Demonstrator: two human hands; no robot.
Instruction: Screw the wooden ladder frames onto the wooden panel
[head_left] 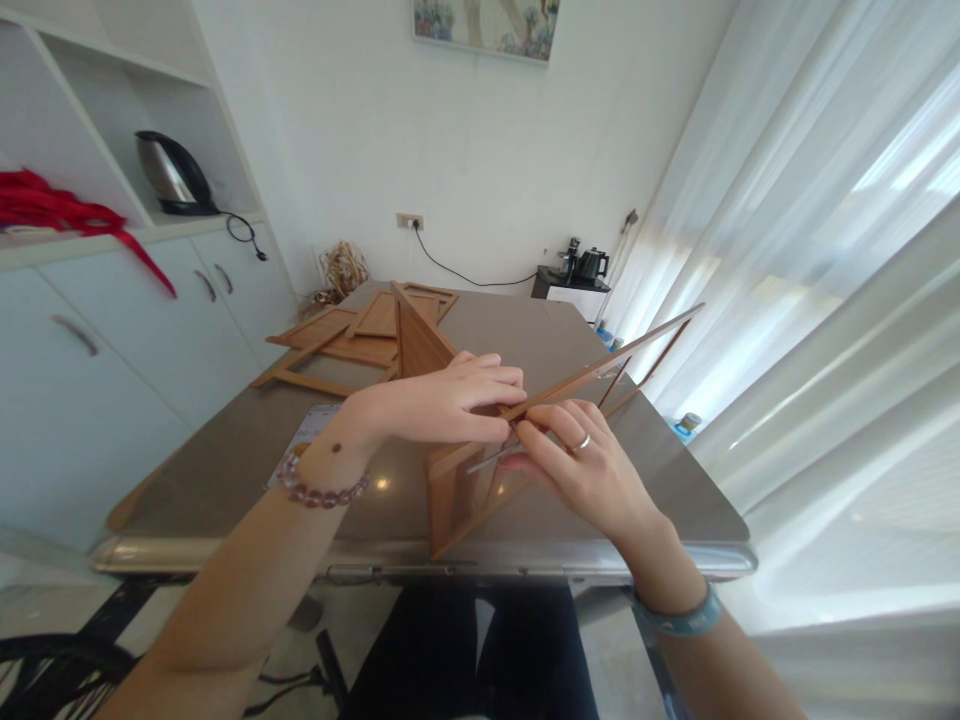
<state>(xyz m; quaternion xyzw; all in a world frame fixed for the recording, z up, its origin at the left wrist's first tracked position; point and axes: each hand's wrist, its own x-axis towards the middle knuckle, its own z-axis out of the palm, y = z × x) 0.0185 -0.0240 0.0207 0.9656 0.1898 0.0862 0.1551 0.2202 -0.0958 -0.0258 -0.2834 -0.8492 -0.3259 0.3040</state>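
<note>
A broad grey table (225,470) fills the middle of the view, its near edge running just above the person's dark lap. To the left stand white cabinets (112,350) with a kettle (171,175) on the ledge and a red cloth (52,210) spilling over the far-left shelf; to the right, sheer curtains (810,280) glow with daylight. On the far left part of the table lies a loose stack of wooden panels (352,335), flat and overlapping. Nearer, at the table's centre, stands the wooden frame assembly (450,490): one upright triangular-looking panel rising behind the hands, and a long slat (637,350) angling up and away to the right. The left hand (442,400), a bead bracelet (319,492) on its wrist, lies over the top of the assembly, fingers together and curled down onto the wood. The right hand (577,470), ring on one finger and a blue band (679,620) on the wrist, pinches a thin metal tool (491,460), its tip meeting the wood just under the left fingers. What kind of tool it is cannot be told.
</note>
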